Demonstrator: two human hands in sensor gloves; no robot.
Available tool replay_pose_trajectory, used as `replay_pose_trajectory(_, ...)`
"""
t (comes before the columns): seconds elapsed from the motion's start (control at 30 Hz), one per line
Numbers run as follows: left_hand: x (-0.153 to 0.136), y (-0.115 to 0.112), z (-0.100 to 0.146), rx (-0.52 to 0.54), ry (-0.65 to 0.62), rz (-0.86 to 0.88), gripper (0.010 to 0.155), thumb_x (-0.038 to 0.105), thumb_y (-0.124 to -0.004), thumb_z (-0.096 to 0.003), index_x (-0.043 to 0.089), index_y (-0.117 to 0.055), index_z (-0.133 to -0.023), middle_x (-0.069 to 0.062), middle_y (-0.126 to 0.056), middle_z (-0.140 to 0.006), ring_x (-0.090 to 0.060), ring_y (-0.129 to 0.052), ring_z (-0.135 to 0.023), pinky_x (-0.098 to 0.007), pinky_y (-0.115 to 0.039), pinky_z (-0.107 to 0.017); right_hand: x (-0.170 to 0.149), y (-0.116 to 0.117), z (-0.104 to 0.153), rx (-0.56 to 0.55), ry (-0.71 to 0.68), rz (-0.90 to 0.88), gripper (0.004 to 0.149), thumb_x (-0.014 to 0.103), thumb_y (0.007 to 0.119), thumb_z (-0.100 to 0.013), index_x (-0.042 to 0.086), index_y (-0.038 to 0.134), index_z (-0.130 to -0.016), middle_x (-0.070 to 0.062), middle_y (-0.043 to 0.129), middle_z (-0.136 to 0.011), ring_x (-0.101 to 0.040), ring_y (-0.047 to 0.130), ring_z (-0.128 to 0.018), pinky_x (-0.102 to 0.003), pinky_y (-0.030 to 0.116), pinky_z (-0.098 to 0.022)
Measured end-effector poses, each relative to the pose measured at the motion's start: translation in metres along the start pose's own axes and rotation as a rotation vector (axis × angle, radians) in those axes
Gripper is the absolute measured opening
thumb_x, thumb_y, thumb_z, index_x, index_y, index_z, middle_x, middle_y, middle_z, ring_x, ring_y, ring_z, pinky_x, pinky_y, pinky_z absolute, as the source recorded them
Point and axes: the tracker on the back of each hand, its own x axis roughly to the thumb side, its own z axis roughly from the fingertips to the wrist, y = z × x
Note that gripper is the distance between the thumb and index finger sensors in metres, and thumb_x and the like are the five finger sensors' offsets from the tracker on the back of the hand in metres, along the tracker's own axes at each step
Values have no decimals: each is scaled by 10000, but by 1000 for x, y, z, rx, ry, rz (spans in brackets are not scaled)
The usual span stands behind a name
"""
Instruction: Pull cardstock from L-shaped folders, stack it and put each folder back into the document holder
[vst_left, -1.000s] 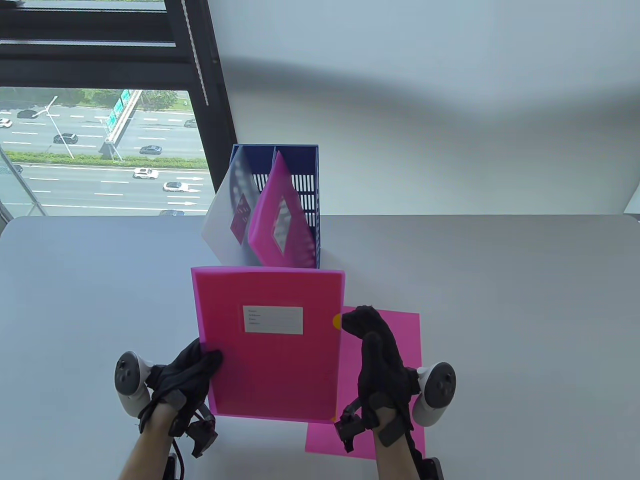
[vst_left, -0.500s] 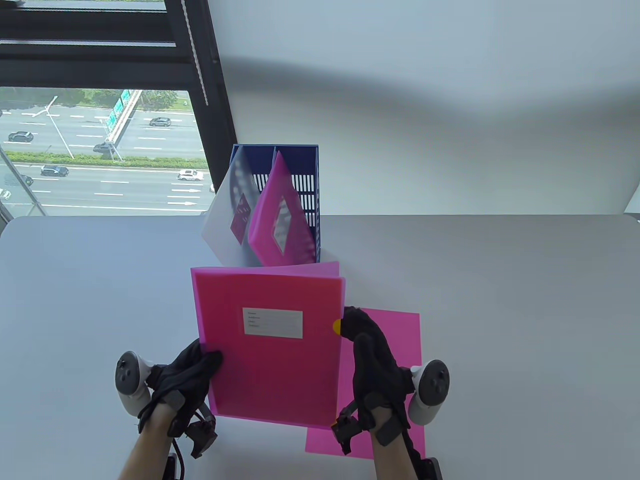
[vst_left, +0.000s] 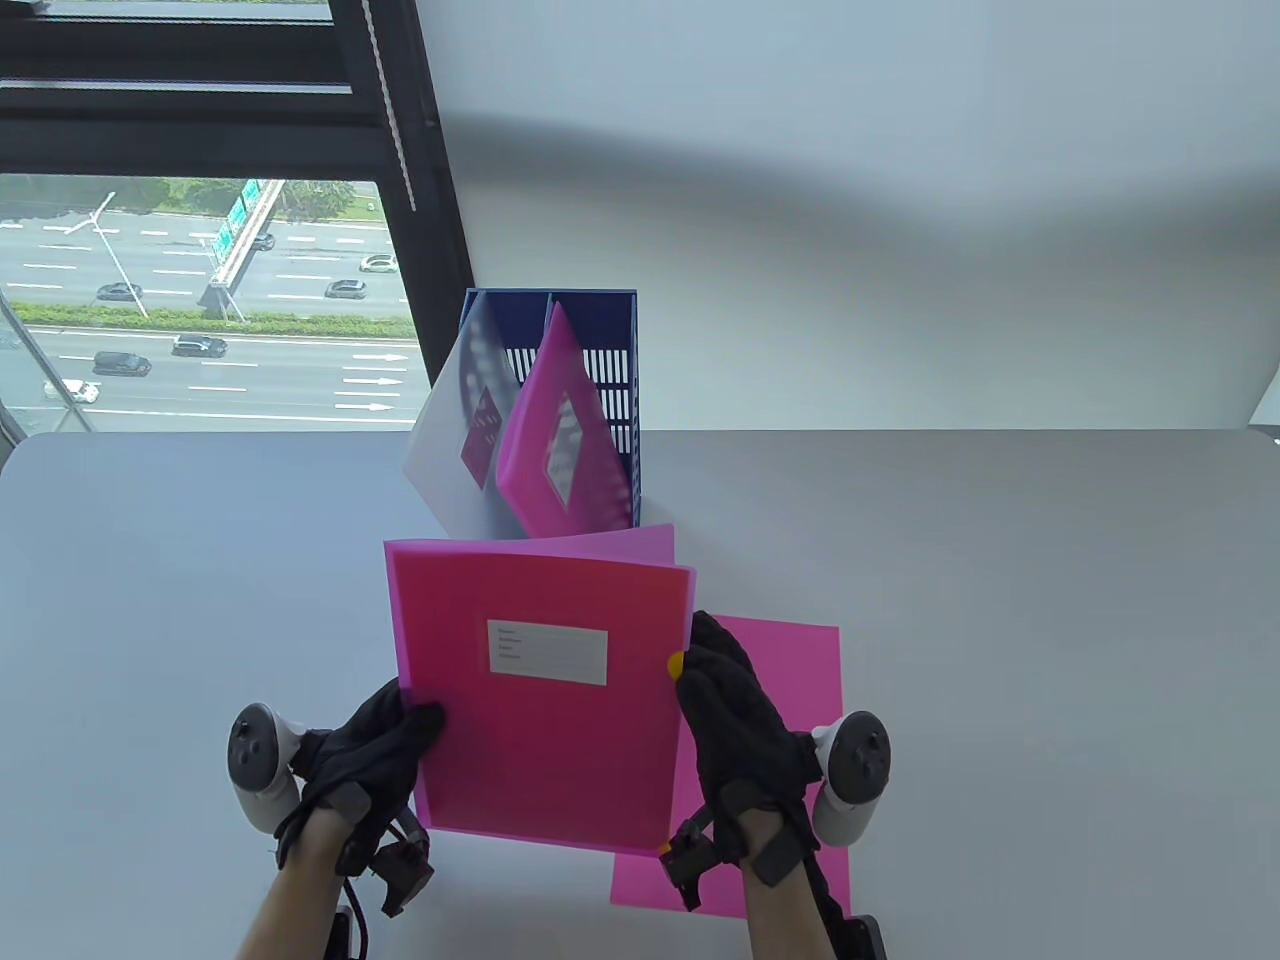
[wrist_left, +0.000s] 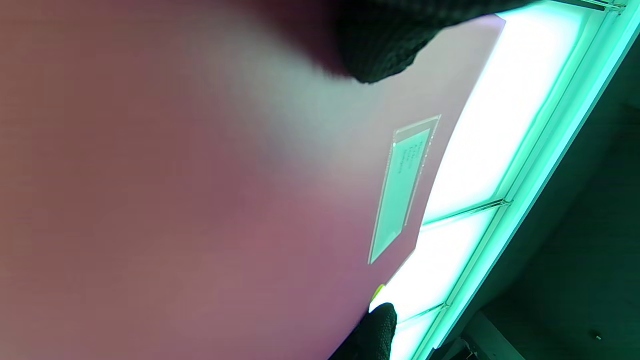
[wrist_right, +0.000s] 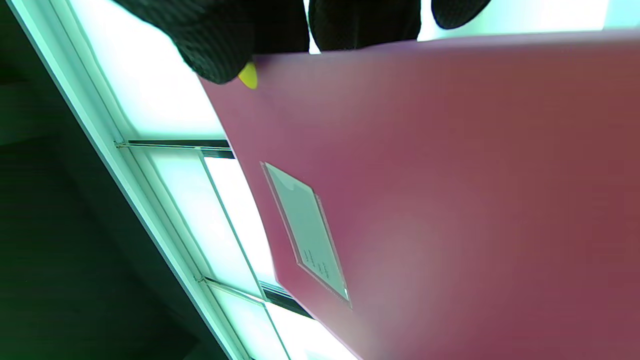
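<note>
A pink L-shaped folder (vst_left: 540, 690) with a white label is held upright above the table, cardstock showing red through its front sheet. My left hand (vst_left: 385, 745) grips its lower left edge, thumb over the front. My right hand (vst_left: 715, 670) pinches the folder's right edge by the yellow tab (vst_left: 676, 664), and the back sheet (vst_left: 640, 545) stands apart at the top right. A pink cardstock sheet (vst_left: 790, 700) lies flat on the table under my right hand. The blue document holder (vst_left: 600, 400) behind keeps a clear folder (vst_left: 450, 440) and a pink folder (vst_left: 560, 440). The wrist views show the folder's front (wrist_left: 200, 200) (wrist_right: 450, 200).
The white table (vst_left: 1000, 650) reaches to a white wall at the back. A window with a dark frame (vst_left: 400, 150) stands at the back left, just behind the document holder.
My right hand moved left onto the folder's right edge by the yellow tab. The folder's two sheets have parted at the top right corner. My left hand kept its grip.
</note>
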Motion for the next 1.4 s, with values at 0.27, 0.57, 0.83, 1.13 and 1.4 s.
replay_pose_trajectory(0.27,0,0,0,-21,-11,9,426,363,-719,-590,223,-758,-990,-18,-934,-830,-250,-1048,-667,-497,-758,-640,-8,1,-3,71,76,-206,368,537,762,-638,303,812,-917,16,513,-1163,-192,752,-833,-522,502,-785)
replay_pose_trajectory(0.57,1,-1,-1,-44,-18,12,424,366,-724,-590,227,-766,-987,-19,-939,-826,-249,-1050,-662,-500,-759,-638,-18,-1,-4,166,213,-383,364,542,785,-627,293,851,-885,1,563,-1138,-192,788,-784,-529,540,-755)
replay_pose_trajectory(0.83,0,0,0,-31,-15,8,425,369,-723,-590,216,-766,-984,-19,-939,-820,-242,-1050,-656,-491,-762,-636,-12,-9,-5,106,164,-188,357,532,785,-634,333,794,-930,34,555,-1144,-172,739,-858,-515,498,-788)
replay_pose_trajectory(1.13,0,2,1,13,-16,7,423,371,-723,-592,211,-767,-981,-24,-939,-817,-239,-1053,-656,-480,-767,-645,11,-1,1,-88,2,314,395,418,921,-577,345,784,-940,50,633,-1111,-152,799,-857,-509,515,-791)
replay_pose_trajectory(1.4,-1,4,3,57,-7,-2,420,368,-728,-590,211,-773,-977,-10,-934,-826,-247,-1042,-678,-484,-753,-662,7,10,-2,8,25,395,379,465,912,-557,304,857,-896,-22,684,-1102,-231,828,-845,-548,524,-767)
